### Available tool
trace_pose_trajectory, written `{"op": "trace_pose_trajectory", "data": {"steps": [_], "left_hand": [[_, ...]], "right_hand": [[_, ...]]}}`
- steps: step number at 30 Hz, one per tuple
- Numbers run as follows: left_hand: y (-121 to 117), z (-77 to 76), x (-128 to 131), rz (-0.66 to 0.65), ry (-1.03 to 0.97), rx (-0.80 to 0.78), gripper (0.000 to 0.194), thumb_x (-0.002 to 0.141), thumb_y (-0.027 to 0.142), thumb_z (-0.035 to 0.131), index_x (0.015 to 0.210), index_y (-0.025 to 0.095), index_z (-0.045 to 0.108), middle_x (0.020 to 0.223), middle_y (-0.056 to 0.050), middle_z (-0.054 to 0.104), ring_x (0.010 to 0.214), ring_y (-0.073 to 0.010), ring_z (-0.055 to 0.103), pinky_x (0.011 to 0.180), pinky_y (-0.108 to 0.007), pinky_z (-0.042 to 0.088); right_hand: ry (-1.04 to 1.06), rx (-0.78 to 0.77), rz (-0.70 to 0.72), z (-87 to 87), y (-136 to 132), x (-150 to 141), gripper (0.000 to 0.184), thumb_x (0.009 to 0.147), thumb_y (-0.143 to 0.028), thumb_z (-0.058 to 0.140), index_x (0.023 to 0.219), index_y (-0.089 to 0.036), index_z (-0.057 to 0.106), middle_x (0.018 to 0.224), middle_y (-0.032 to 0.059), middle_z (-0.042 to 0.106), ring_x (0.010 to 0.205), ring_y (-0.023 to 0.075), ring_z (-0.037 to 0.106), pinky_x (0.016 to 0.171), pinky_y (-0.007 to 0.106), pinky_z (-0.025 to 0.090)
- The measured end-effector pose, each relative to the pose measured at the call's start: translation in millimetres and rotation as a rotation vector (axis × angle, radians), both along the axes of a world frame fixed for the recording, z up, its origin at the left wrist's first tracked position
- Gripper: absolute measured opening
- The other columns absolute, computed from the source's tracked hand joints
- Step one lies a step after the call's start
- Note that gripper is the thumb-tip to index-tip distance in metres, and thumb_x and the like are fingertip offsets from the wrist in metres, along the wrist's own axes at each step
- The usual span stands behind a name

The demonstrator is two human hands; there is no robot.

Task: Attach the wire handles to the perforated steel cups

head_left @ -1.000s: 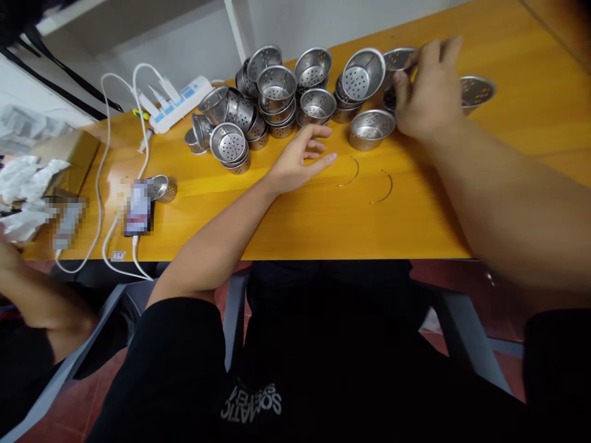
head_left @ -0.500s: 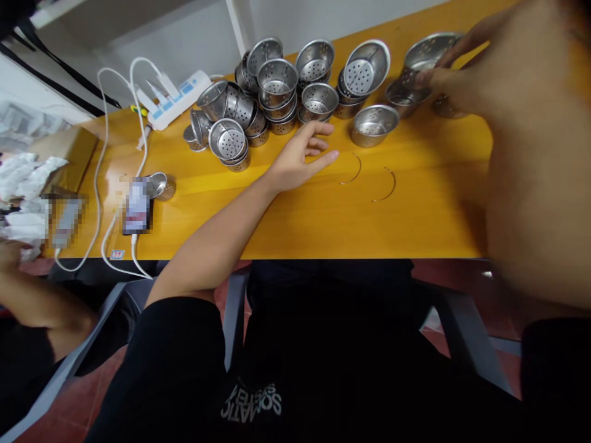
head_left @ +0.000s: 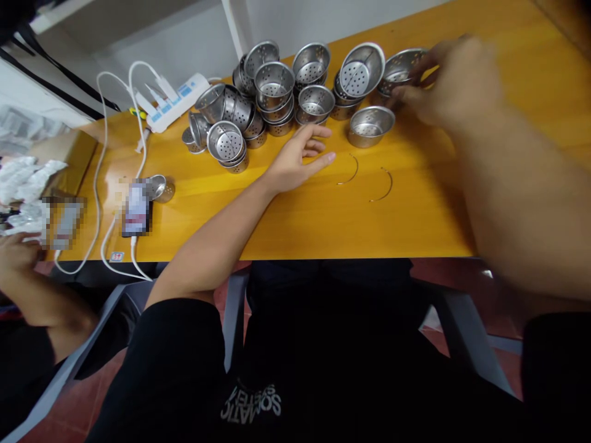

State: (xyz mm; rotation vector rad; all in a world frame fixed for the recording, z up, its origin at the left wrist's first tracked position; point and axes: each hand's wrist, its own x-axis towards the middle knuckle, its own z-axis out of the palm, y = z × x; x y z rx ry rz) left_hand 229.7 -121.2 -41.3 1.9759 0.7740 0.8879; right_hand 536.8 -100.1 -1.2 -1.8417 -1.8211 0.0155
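My right hand (head_left: 455,80), somewhat blurred, grips the rim of a perforated metal cup (head_left: 401,69) at the right end of the group of cups. What lies beneath that cup is mostly hidden by the fingers. My left hand (head_left: 298,157) rests on the table with fingers loosely apart, holding nothing. Just beyond its fingers stands a stack of cups (head_left: 316,103). A single shallow cup (head_left: 370,126) sits between my two hands. Two thin curved wires (head_left: 354,170) (head_left: 389,186) lie on the wood right of my left hand.
Several stacks of perforated cups (head_left: 274,89) line the back of the yellow table (head_left: 295,227). To the left are a lone tipped cup (head_left: 161,187), a phone (head_left: 137,208), white cables and a power strip (head_left: 180,101). Another person's hand (head_left: 18,252) is at the far left.
My right hand has moved left with the cup, bringing it close beside the tall stack. My left hand and the wires keep their places.
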Motion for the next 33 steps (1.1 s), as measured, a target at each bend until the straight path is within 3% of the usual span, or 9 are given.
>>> {"op": "trace_pose_trajectory", "data": {"steps": [4, 7, 9, 13, 18, 21, 25, 29, 33], "left_hand": [[2.4, -3.7, -0.5, -0.010, 0.004, 0.007, 0.037, 0.090, 0.034, 0.072, 0.121, 0.023, 0.056, 0.131, -0.005, 0.057, 0.110, -0.0107, 0.066, 0.099, -0.029, 0.057], [3.0, -4.6, -0.6, -0.019, 0.012, 0.014, 0.037, 0.091, 0.034, 0.071, 0.122, 0.023, 0.055, 0.133, -0.005, 0.056, 0.111, -0.0111, 0.066, 0.101, -0.030, 0.057], [2.7, -4.1, -0.5, -0.016, 0.016, 0.014, 0.037, 0.092, 0.034, 0.071, 0.123, 0.023, 0.054, 0.133, -0.005, 0.056, 0.112, -0.0113, 0.066, 0.101, -0.030, 0.057], [1.4, -2.2, -0.4, -0.003, 0.022, 0.018, 0.037, 0.091, 0.033, 0.070, 0.123, 0.022, 0.053, 0.132, -0.006, 0.057, 0.112, -0.0117, 0.065, 0.101, -0.030, 0.057], [1.8, -1.9, -3.3, -0.011, 0.036, 0.038, 0.045, 0.092, 0.035, 0.069, 0.129, 0.022, 0.049, 0.138, -0.008, 0.056, 0.116, -0.0137, 0.065, 0.103, -0.033, 0.058], [2.7, -2.3, -5.9, -0.029, 0.064, 0.047, 0.061, 0.089, 0.040, 0.073, 0.138, 0.025, 0.041, 0.146, -0.010, 0.053, 0.123, -0.0162, 0.065, 0.107, -0.036, 0.058], [1.7, -1.9, -6.0, -0.089, 0.122, 0.102, 0.088, 0.087, 0.051, 0.074, 0.153, 0.027, 0.022, 0.158, -0.013, 0.044, 0.136, -0.0216, 0.061, 0.113, -0.043, 0.055], [2.4, -0.3, -3.5, -0.071, 0.178, 0.249, 0.084, 0.095, 0.058, 0.059, 0.158, 0.024, 0.016, 0.160, -0.012, 0.041, 0.150, -0.0267, 0.049, 0.124, -0.051, 0.044], [7.2, 0.2, -3.0, -0.035, 0.168, 0.325, 0.083, 0.092, 0.063, 0.059, 0.155, 0.023, 0.023, 0.158, -0.013, 0.042, 0.153, -0.0273, 0.044, 0.131, -0.049, 0.035]], "right_hand": [[-0.015, 0.117, 0.075, 4.1, -5.2, 9.9, 0.063, 0.094, -0.070, 0.061, 0.129, -0.018, 0.068, 0.134, 0.0169, 0.056, 0.088, 0.0156, 0.063, 0.086, 0.038, 0.052], [-0.073, 0.173, 0.232, -1.7, -2.4, 32.5, 0.054, 0.105, -0.065, 0.045, 0.128, -0.022, 0.069, 0.115, 0.0115, 0.065, 0.087, 0.0162, 0.063, 0.089, 0.040, 0.050], [-0.124, 0.094, 0.327, -13.4, 6.7, 46.6, 0.052, 0.106, -0.067, 0.043, 0.129, -0.029, 0.069, 0.105, 0.0072, 0.069, 0.088, 0.0176, 0.063, 0.089, 0.041, 0.049], [-0.156, -0.090, 0.387, -46.5, 34.1, 58.9, 0.059, 0.090, -0.076, 0.064, 0.127, -0.030, 0.069, 0.103, 0.0053, 0.072, 0.090, 0.0202, 0.066, 0.087, 0.042, 0.050], [0.129, -0.338, 0.458, -73.1, 49.7, 53.1, 0.064, 0.092, -0.069, 0.068, 0.138, -0.024, 0.062, 0.099, 0.0078, 0.074, 0.074, 0.0165, 0.070, 0.074, 0.037, 0.054], [0.272, -0.324, 0.578, -66.8, 36.9, 34.1, 0.064, 0.095, -0.062, 0.070, 0.144, -0.024, 0.058, 0.100, 0.0090, 0.076, 0.077, 0.0182, 0.072, 0.074, 0.037, 0.057], [0.358, -0.198, 0.681, -42.9, 4.0, -7.5, 0.054, 0.100, -0.057, 0.066, 0.143, -0.025, 0.059, 0.101, 0.0076, 0.076, 0.081, 0.0186, 0.073, 0.080, 0.038, 0.060], [0.441, -0.235, 0.764, -34.8, -13.7, -32.7, 0.055, 0.101, -0.054, 0.064, 0.147, -0.025, 0.055, 0.113, 0.0087, 0.075, 0.096, 0.0201, 0.074, 0.091, 0.039, 0.061], [0.447, -0.219, 0.732, -37.5, -6.4, -20.0, 0.049, 0.107, -0.055, 0.053, 0.146, -0.026, 0.055, 0.117, 0.0091, 0.074, 0.093, 0.0179, 0.073, 0.087, 0.039, 0.061]]}}
